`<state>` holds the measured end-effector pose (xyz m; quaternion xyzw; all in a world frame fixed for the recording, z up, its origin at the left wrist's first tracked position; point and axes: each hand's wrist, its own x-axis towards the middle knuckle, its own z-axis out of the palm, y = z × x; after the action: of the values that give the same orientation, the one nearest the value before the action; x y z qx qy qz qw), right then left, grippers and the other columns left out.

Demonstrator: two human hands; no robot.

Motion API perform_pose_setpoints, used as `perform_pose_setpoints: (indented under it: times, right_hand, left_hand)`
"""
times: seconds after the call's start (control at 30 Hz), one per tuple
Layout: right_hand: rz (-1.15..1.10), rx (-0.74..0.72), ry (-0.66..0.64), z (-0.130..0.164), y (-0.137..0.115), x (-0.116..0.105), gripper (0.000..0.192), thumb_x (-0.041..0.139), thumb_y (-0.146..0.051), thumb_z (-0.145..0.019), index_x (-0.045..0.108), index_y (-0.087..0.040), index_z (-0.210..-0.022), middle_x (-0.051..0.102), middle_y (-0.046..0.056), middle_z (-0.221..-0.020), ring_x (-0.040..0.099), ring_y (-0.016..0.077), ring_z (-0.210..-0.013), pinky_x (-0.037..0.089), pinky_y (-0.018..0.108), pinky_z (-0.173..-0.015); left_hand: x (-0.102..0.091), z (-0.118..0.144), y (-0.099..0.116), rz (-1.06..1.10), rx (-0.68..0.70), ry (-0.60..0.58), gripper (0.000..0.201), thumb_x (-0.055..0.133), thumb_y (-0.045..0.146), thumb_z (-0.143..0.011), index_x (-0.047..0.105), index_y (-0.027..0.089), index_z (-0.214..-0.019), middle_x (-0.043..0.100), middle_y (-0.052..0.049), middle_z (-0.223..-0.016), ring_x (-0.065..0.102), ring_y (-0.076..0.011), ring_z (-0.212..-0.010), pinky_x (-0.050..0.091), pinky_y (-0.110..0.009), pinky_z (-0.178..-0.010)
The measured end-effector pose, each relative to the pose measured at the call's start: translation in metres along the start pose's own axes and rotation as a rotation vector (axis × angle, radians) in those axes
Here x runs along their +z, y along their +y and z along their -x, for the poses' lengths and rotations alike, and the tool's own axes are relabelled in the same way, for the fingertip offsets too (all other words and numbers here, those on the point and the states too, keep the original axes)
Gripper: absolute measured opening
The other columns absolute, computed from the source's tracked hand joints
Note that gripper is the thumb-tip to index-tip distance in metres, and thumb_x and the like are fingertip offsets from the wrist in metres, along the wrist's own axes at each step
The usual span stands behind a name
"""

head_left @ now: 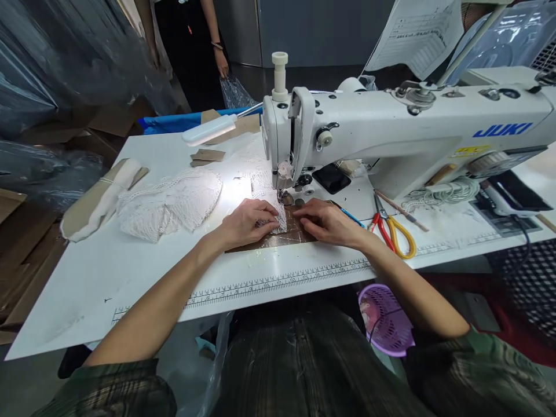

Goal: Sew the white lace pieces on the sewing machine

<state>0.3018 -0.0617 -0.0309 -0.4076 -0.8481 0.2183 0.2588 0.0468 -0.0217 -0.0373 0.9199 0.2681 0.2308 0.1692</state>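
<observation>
Mid-frame, the lace (282, 211) runs lengthwise up toward the needle (280, 195); our left hand (248, 223), nearer, touches it, our right hand (329, 222) rests apart, just right of it; whether either pinches, we cannot tell.

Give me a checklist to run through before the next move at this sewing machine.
1. Left hand at the white lace: ok, fingertips on it.
2. Right hand beside the lace: ok, just to its right.
3. Needle raised or lowered on the sewing machine: cannot tell, too small.
4. Scissors away from the lace: ok, lying beyond the right hand.
5. Phone off the table: not ok, it lies under the machine's arm.
</observation>
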Motion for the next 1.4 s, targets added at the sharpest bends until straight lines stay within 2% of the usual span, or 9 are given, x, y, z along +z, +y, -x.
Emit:
perform_pose_setpoints:
  times: [0.13,0.3,0.43,0.57,0.97,1.1,1.23,1.3,1.4]
  right_hand:
    - [0.003,-0.041,-0.092,-0.018,-0.005,0.009,0.033,0.062,-0.037,-0.090,0.065,-0.016,-0.114,0.063,0.009,-0.102,0.058,0.0195,-0.088,0.047,0.033,-0.079]
    - [-0.001,-0.031,-0.044,-0.031,-0.004,0.018,0.019,0.050,-0.029,-0.096,0.062,-0.015,-0.093,0.061,0.008,-0.089,0.055,0.0174,-0.079,0.044,0.030,-0.072]
    - [0.043,0.002,-0.017,-0.023,-0.001,0.016,0.025,0.049,-0.034,-0.098,0.062,-0.014,-0.105,0.061,0.008,-0.092,0.056,0.0178,-0.078,0.047,0.032,-0.074]
    - [0.129,-0.037,-0.051,-0.012,-0.002,0.019,0.033,0.045,-0.029,-0.098,0.059,-0.018,-0.126,0.057,0.012,-0.108,0.057,0.0214,-0.093,0.050,0.040,-0.089]
    - [0.093,-0.112,-0.101,0.001,-0.006,0.016,0.030,0.049,-0.026,-0.095,0.072,-0.020,-0.113,0.057,0.013,-0.110,0.052,0.0251,-0.109,0.047,0.042,-0.096]
    - [0.003,-0.113,-0.168,-0.015,0.003,0.002,0.025,0.052,-0.022,-0.090,0.074,-0.018,-0.102,0.063,0.010,-0.103,0.058,0.0215,-0.098,0.049,0.036,-0.089]
    - [0.053,0.006,-0.132,-0.032,0.020,-0.001,0.034,0.052,-0.020,-0.087,0.069,-0.015,-0.117,0.064,0.007,-0.088,0.056,0.0165,-0.074,0.048,0.032,-0.075]
    - [0.079,0.002,-0.081,-0.031,0.027,0.006,0.042,0.052,-0.021,-0.088,0.065,-0.016,-0.127,0.063,0.008,-0.097,0.057,0.0173,-0.079,0.047,0.033,-0.078]
    - [0.112,-0.075,-0.048,-0.023,0.032,0.018,0.041,0.051,-0.020,-0.089,0.067,-0.024,-0.126,0.061,0.010,-0.113,0.057,0.0214,-0.097,0.046,0.037,-0.088]
  left_hand:
    - [0.002,-0.001,0.005,-0.019,0.016,0.064,0.023,0.055,0.029,-0.096,0.072,0.020,-0.084,0.073,-0.005,-0.098,0.069,-0.0173,-0.087,0.054,-0.043,-0.088]
    - [0.004,-0.002,0.006,-0.020,0.102,0.145,0.019,0.062,0.032,-0.093,0.067,0.015,-0.101,0.071,-0.010,-0.098,0.068,-0.0187,-0.091,0.060,-0.037,-0.079]
    - [0.004,-0.002,0.007,-0.028,0.087,0.212,0.011,0.058,0.022,-0.094,0.067,0.015,-0.093,0.071,-0.007,-0.089,0.068,-0.0154,-0.083,0.061,-0.031,-0.072]
    - [0.001,-0.003,0.008,0.004,0.027,0.338,0.010,0.059,0.022,-0.093,0.068,0.016,-0.092,0.072,-0.006,-0.090,0.070,-0.0152,-0.085,0.062,-0.032,-0.073]
    - [0.011,0.000,0.002,-0.148,0.170,0.094,0.015,0.056,0.020,-0.094,0.070,0.017,-0.088,0.074,-0.007,-0.091,0.068,-0.0167,-0.082,0.058,-0.034,-0.073]
    - [0.009,0.001,0.001,-0.212,0.198,0.016,0.015,0.055,0.020,-0.094,0.070,0.018,-0.092,0.075,-0.007,-0.095,0.069,-0.0172,-0.083,0.056,-0.035,-0.074]
    - [0.007,0.001,0.002,-0.235,0.220,0.010,0.015,0.055,0.022,-0.094,0.069,0.018,-0.089,0.075,-0.006,-0.096,0.069,-0.0168,-0.080,0.055,-0.035,-0.072]
    - [0.007,0.001,0.002,-0.247,0.221,0.015,0.016,0.056,0.022,-0.094,0.069,0.019,-0.087,0.075,-0.006,-0.097,0.068,-0.0166,-0.079,0.054,-0.035,-0.071]
    - [0.008,0.002,0.002,-0.272,0.198,0.006,0.017,0.055,0.022,-0.094,0.069,0.020,-0.085,0.074,-0.006,-0.098,0.068,-0.0179,-0.082,0.054,-0.036,-0.071]
